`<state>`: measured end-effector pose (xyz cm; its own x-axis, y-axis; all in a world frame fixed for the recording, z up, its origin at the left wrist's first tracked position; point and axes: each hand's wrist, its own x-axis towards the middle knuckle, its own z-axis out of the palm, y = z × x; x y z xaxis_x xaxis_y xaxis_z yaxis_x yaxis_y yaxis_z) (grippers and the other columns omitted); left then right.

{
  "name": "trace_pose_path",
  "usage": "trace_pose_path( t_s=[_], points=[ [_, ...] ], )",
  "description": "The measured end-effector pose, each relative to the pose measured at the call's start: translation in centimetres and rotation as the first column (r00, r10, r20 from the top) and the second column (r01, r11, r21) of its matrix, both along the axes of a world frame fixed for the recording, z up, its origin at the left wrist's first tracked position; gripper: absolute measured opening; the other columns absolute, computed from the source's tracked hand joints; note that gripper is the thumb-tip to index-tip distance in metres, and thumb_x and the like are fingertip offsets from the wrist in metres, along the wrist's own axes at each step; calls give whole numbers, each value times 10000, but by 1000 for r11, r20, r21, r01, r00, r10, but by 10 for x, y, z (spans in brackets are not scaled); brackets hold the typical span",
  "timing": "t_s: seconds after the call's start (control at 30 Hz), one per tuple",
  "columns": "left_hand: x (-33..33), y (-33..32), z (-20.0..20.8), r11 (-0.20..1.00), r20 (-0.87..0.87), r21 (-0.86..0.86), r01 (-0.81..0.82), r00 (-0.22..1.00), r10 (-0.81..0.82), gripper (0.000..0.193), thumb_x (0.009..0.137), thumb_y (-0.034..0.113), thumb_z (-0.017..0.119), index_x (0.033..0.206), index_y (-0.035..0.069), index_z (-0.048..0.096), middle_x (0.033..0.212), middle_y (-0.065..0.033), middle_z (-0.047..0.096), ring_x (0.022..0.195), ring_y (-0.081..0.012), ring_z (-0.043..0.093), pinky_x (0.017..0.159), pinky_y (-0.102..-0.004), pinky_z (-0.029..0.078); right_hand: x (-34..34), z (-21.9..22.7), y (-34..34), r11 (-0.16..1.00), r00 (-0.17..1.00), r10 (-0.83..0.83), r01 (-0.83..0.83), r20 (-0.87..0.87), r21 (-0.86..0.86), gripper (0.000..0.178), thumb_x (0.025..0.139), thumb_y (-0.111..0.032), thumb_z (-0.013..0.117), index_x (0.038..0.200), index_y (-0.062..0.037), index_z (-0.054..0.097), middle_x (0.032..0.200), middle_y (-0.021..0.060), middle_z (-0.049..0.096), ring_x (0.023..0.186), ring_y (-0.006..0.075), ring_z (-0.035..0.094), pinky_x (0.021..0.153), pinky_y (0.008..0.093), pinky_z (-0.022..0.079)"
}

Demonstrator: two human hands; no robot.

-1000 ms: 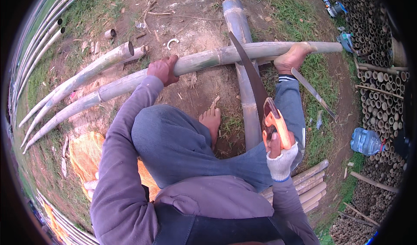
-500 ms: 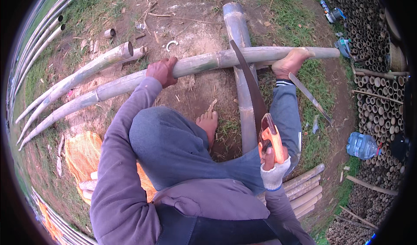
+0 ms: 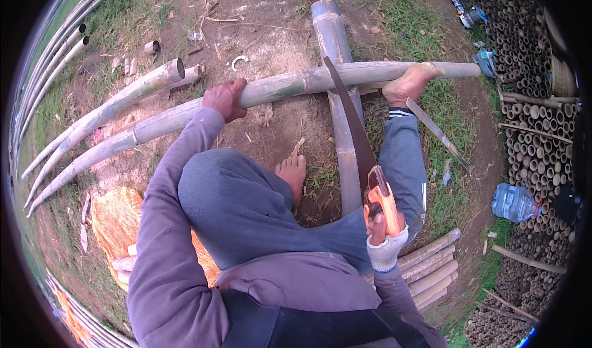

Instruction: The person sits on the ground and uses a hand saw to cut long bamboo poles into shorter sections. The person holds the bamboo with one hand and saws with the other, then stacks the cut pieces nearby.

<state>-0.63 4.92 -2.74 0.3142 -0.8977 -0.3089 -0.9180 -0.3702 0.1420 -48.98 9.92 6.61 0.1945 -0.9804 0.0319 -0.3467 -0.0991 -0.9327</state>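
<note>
A long bamboo pole [image 3: 274, 89] lies crosswise over a thicker bamboo log [image 3: 330, 30] on the ground. My left hand [image 3: 225, 100] is wrapped round the pole, left of the log. In a fingerless white glove, my right hand [image 3: 386, 232] grips the orange handle of a handsaw [image 3: 351, 116]. The saw's dark blade points away from me, and its tip end crosses the pole just beside the log. My bare right foot [image 3: 410, 84] presses on the pole to the right of the log. My other foot [image 3: 291, 175] stands on the dirt.
Other bamboo poles [image 3: 132, 95] lie at the left. A long flat blade [image 3: 438, 135] rests on the grass by my right leg. Short cut poles [image 3: 431, 271] lie at lower right, an orange mesh sack [image 3: 114, 215] at lower left. Stacked bamboo [image 3: 536, 138] and a water jug [image 3: 515, 205] are far right.
My right hand and the saw's handle have shifted slightly nearer to me. My left hand keeps its hold on the pole. The whole view has moved a little.
</note>
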Motion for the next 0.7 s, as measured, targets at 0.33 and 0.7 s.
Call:
trace_pose_path(
  t_s=[0.33,0.7],
  points=[
    [-8,-10,-5,999,-24,-33,27,999,-28,584,761,326,890,1262,171,634,1177,-138,753,1101,-387,762,959,-523,614,113,-36,-142,903,978,-9,-82,-210,-421,276,1046,-213,762,1034,53,688,780,145,708,654,246,664,623,402,520],
    [-6,-8,-1,1000,1,-22,2,1000,-2,627,754,352,905,1294,178,639,1169,-139,756,1111,-382,761,969,-497,612,94,-37,-111,955,997,66,-72,-31,-287,264,1068,-222,744,1021,12,633,724,77,650,636,161,639,588,346,506]
  ],
)
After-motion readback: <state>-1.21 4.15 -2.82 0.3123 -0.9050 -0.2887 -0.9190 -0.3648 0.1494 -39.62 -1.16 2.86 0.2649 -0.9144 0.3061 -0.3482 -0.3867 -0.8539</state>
